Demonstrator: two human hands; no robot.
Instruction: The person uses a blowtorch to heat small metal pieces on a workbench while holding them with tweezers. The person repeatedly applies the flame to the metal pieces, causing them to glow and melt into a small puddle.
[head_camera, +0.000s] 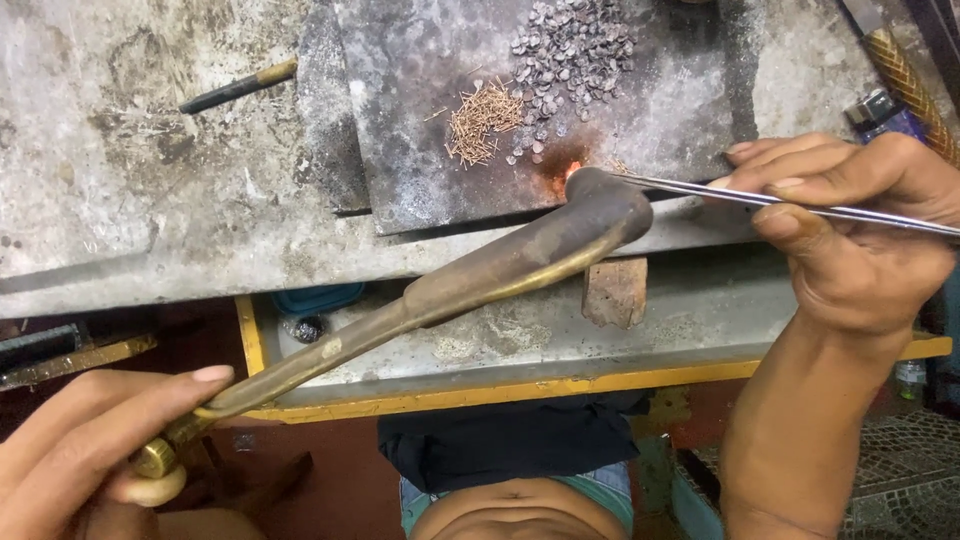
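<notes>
Torch, a long brass one with a curved dark nozzle, runs from the near left up to the middle of the bench, its tip at the near edge of a grey slab. A small orange glow shows on the slab right at the tip. The left hand is wrapped around the torch's thin handle at the near left, forefinger laid along it and thumb by the brass knob. The right hand comes in from the right and pinches a pair of long steel tweezers between thumb and fingers; their points reach left to the glow, just beside the nozzle. On the slab, farther off, lie a small heap of thin copper-coloured wire bits and, to its right, a spread of small dark metal discs. A dark rod lies on the bench at the far left. A brick-coloured block sits under the nozzle on the lower shelf.
</notes>
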